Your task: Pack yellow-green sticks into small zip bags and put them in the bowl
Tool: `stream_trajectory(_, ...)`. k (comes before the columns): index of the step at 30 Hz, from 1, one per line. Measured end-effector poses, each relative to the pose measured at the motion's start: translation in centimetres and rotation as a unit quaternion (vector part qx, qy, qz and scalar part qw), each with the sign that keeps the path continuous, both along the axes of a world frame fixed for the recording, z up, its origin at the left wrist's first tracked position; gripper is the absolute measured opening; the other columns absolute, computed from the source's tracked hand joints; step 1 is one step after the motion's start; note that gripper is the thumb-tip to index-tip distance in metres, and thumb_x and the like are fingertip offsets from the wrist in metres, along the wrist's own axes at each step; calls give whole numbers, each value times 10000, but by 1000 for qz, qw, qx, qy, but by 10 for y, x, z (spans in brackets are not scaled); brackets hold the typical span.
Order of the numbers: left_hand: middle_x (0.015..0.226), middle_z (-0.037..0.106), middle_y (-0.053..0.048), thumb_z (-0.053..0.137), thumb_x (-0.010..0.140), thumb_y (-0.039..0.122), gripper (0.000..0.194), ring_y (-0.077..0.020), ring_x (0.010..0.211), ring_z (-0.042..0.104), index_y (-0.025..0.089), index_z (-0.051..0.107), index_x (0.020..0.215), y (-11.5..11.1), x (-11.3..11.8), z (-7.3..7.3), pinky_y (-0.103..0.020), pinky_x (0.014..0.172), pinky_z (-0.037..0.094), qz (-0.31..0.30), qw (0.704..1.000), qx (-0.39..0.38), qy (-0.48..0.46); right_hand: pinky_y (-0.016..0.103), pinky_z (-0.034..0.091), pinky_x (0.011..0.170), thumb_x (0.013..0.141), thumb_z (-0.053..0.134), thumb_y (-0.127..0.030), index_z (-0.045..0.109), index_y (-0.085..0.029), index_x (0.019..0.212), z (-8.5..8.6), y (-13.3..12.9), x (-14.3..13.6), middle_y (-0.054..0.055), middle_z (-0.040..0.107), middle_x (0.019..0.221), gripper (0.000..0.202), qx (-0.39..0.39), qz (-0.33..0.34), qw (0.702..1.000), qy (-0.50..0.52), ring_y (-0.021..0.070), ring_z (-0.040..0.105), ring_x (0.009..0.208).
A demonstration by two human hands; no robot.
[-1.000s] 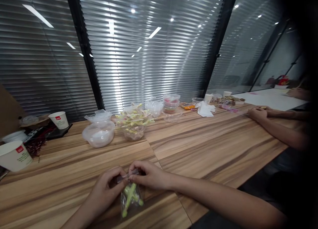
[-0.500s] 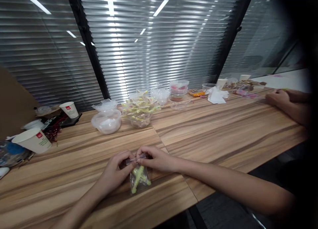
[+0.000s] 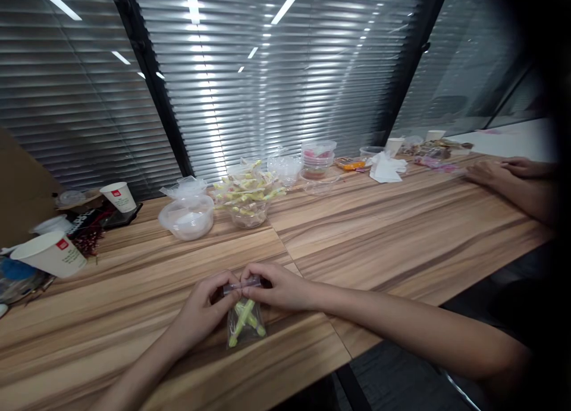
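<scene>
Noted: my left hand (image 3: pixel 200 310) and right hand (image 3: pixel 283 289) both grip the clear bag's (image 3: pixel 254 339) top; yellow-green crossed piece (image 3: pixel 243 322) inside, seemingly well contained.

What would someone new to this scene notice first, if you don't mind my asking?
Probably the clear bag with yellow-green pieces, pinched at its top by the left hand and right hand at the near edge. Beyond it, a bowl heaped with wrapped yellow pieces stands out, with silvery blinds behind the wooden table.
</scene>
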State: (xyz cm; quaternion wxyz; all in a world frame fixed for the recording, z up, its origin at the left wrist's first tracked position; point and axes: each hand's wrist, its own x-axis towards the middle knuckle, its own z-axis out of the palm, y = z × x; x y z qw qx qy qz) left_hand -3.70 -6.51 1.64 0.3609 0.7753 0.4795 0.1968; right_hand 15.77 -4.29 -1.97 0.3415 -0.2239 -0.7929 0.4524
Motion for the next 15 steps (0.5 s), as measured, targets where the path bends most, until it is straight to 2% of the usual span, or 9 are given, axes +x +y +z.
stream_trajectory(7, 777, 547, -17, 485, 809, 451, 325, -103, 756, 488, 138, 570, 796, -1, 2, 1, -179, 694, 383, 12, 998, -40, -40, 120, 340, 622, 844, 476, -382, 526, -101, 875, 2, -2, -1, 1, 506, 775, 288, -29, 4, 999, 30, 23, 412, 675)
stream_trajectory(11, 806, 565, -30, 493, 803, 450, 326, -115, 787, 500, 139, 590, 802, 3, 3, 2, -199, 740, 389, 17, 997, -51, -60, 125, 328, 601, 833, 487, -390, 527, -101, 853, 3, -1, -1, 1, 499, 756, 292, -42, -23, 998, 29, 29, 403, 660)
stream_trajectory(15, 762, 547, -18, 518, 791, 442, 310, -102, 754, 483, 139, 579, 761, 4, 3, 2, -189, 720, 380, 43, 995, -46, -80, 126, 322, 604, 835, 487, -383, 532, -117, 858, 0, 1, -2, -4, 506, 758, 271, -37, -51, 998, 26, 30, 408, 661)
